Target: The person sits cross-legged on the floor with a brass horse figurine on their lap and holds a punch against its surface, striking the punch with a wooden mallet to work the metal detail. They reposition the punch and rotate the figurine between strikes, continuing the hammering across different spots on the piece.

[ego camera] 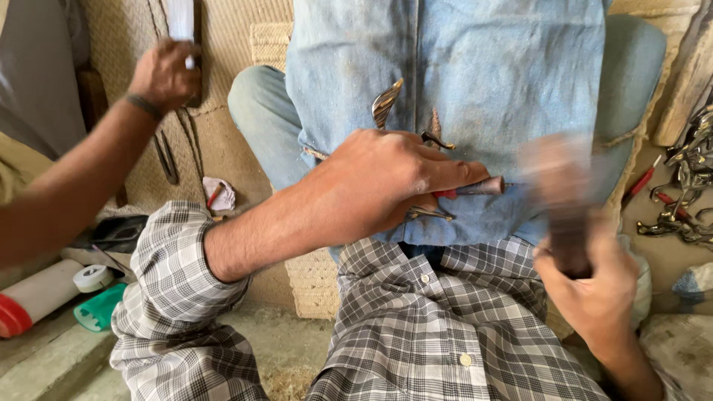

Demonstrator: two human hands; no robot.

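Left hand [386,182] around metal tool [481,186]

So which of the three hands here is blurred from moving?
The person's right hand, gripping a dark handle. Their left hand on the blue cloth and the co-worker's hand look sharp.

light: soft daylight, even | shadows: faint | blur: right hand [587,275] smeared

A dark, red-handled punch [475,188] lies level over a blue cloth [490,82]. A blurred wooden mallet [561,200] stands upright beside it.
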